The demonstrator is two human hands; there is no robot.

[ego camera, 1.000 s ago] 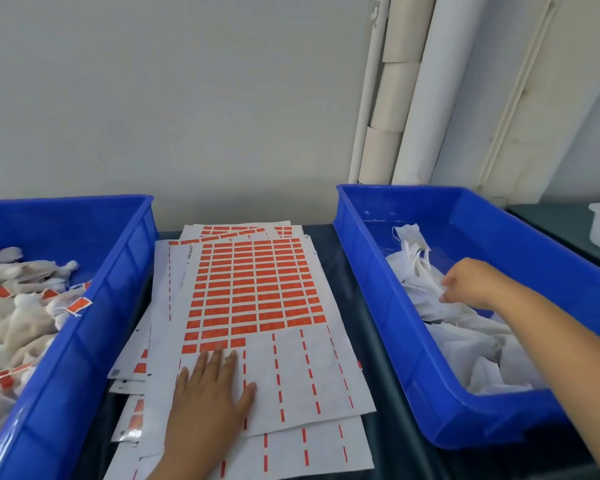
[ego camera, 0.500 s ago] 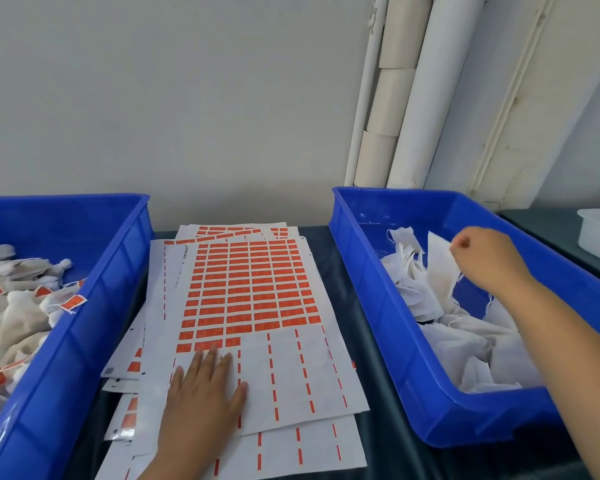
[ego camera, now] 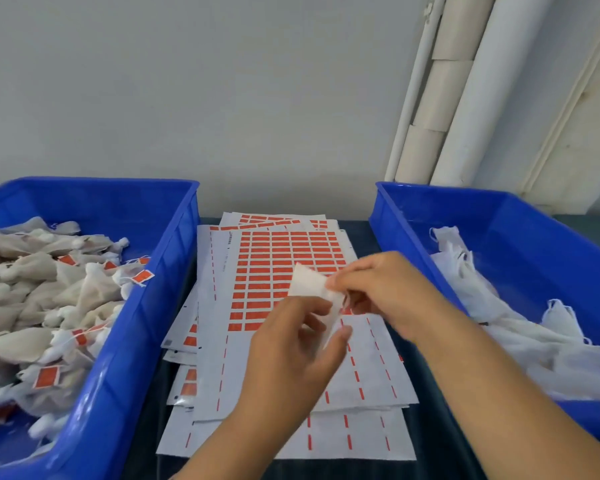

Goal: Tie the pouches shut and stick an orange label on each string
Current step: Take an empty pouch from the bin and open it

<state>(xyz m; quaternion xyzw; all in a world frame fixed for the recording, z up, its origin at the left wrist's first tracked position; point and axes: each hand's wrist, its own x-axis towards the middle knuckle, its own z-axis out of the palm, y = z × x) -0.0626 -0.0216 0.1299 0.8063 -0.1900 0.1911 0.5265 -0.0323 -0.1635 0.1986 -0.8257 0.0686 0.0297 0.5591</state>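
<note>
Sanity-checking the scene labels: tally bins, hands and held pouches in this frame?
Blue bins: 2, left bin with tied, labelled pouches, right bin with loose white ones
Hands: 2, left hand, right hand
Held pouch: 1, gripped by both hands above the label sheets
Total: 5

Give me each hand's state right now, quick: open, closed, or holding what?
Left hand: closed, pinching the lower end of the white pouch.
Right hand: closed, pinching the same pouch's upper part.
</note>
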